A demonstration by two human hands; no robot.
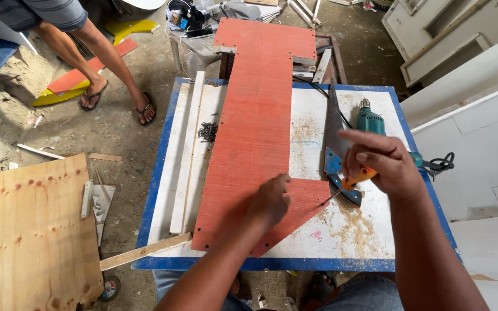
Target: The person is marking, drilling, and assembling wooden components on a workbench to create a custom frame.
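The left hand [271, 198] lies on the big red board [257, 138], close to the board's right edge. Its fingers are curled in tight, and I cannot tell if they pinch anything. The right hand [383, 164] is shut around a screwdriver [350, 183] with an orange handle. The thin metal tip points down to about 8 o'clock and ends at the edge of the red board, just beside the left hand.

The red board lies flat on a white table [341, 230] with a blue rim. The board is long, with a wide top at 12 o'clock and a pointy part at 4 o'clock. Sawdust [353, 222] is spread on the table under the right hand.

A saw [334, 144] with a blue handle lies just under the right hand. A green drill [370, 121] lies at 1 o'clock from that hand. A small pile of dark screws [207, 132] sits at 10 o'clock from the left hand, beside two white strips of wood [188, 155]. A plywood sheet [38, 230] lies on the floor at 9 o'clock. Another person's legs in sandals [119, 101] stand at 11 o'clock, well apart from the table.
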